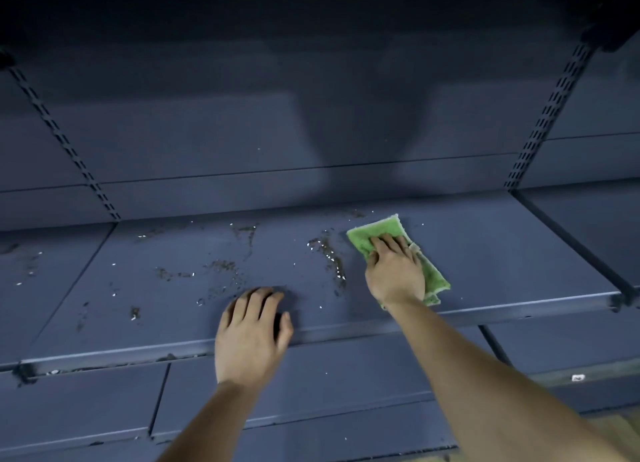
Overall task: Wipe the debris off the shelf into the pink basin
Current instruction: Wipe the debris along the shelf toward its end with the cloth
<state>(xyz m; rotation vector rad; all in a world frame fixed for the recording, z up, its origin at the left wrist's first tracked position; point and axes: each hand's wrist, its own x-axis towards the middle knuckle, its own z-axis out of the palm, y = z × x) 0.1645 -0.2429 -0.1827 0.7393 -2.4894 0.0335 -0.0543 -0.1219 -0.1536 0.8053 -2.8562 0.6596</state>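
Note:
A dark grey metal shelf (485, 253) runs across the view at chest height. Dark crumbs and pale specks of debris (329, 253) lie scattered over its left and middle parts. My right hand (394, 271) presses flat on a folded green cloth (377, 231) on the shelf, just right of a streak of debris. My left hand (251, 330) rests at the shelf's front edge with its fingers curled on the surface, holding nothing. No pink basin is in view.
A lower shelf (311, 385) juts out beneath, with a few specks on it. Slotted uprights (550, 115) stand at the back left and right. An upper shelf overhangs at the top. A neighbouring shelf section (588, 226) continues to the right.

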